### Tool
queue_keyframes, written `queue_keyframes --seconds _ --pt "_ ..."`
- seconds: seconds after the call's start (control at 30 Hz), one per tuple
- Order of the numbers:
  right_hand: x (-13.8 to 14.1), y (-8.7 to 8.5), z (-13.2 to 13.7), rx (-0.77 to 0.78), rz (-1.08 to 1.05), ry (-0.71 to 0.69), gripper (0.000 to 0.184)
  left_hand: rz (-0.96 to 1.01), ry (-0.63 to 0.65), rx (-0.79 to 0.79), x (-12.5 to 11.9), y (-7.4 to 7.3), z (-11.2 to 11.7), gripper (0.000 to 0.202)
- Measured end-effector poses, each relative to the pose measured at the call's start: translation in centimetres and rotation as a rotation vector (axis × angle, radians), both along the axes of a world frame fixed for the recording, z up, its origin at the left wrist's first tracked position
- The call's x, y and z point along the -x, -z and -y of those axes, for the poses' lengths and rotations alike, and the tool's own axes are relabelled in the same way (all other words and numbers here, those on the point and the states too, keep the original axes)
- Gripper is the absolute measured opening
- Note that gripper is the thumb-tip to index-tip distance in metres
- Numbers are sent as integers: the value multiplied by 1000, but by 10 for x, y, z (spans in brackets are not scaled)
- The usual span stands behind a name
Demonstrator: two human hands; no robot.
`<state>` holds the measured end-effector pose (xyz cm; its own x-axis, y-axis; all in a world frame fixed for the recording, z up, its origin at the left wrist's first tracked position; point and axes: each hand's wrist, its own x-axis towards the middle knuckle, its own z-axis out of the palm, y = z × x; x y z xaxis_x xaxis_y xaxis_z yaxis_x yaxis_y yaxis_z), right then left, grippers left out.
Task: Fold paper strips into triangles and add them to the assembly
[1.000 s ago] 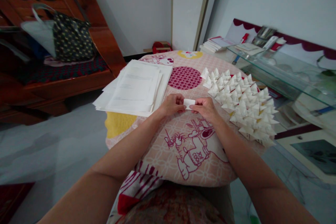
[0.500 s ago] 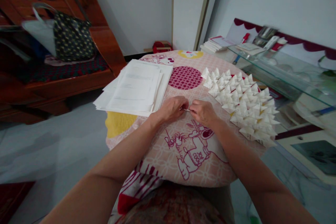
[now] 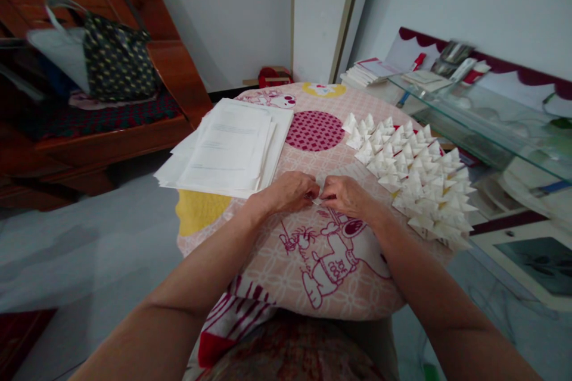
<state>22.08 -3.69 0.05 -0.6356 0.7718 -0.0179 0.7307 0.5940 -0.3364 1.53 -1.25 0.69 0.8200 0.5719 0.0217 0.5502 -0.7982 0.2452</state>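
Observation:
Between my two hands is a small piece of folded white paper [image 3: 317, 200], mostly covered by the fingers. My left hand [image 3: 297, 191] is closed on its left side, fingers curled inward. From the right, my right hand [image 3: 343, 195] pinches the same paper. Both hands rest low over the cloth-covered round table [image 3: 277, 250]. To the right stand rows of folded white paper pieces [image 3: 409, 172] with pointed tips. A stack of white paper sheets [image 3: 227, 149], the top one with printed lines, lies to the left of my hands.
A glass shelf [image 3: 482, 122] with cups and papers borders the table on the right. On the left, a wooden bench [image 3: 174, 80] holds a dark patterned bag [image 3: 118, 59]. Behind the table, a red object [image 3: 270, 76] sits near the wall.
Both hands have come slightly nearer to me, and the paper between them now shows a small pointed shape. The stack and the rows of folded pieces stay as they were.

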Motion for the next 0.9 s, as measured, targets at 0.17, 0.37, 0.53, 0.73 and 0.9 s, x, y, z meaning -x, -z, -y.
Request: queue_keyframes --seconds 0.17,0.37,0.53,0.73,0.9 --pt "-1 2 -1 16 -58 -11 19 -37 -39 9 -3 -1 2 19" --pt "-4 5 -4 59 -184 34 17 79 -86 103 -1 10 -8 19" --pt "-3 5 -6 100 -235 88 16 193 -64 184 0 17 -12 23" --pt "-3 5 -8 156 -317 127 12 171 -149 168 -5 19 -10 22" --pt "-3 11 -9 133 -320 178 10 122 -169 143 -7 19 -11 23"
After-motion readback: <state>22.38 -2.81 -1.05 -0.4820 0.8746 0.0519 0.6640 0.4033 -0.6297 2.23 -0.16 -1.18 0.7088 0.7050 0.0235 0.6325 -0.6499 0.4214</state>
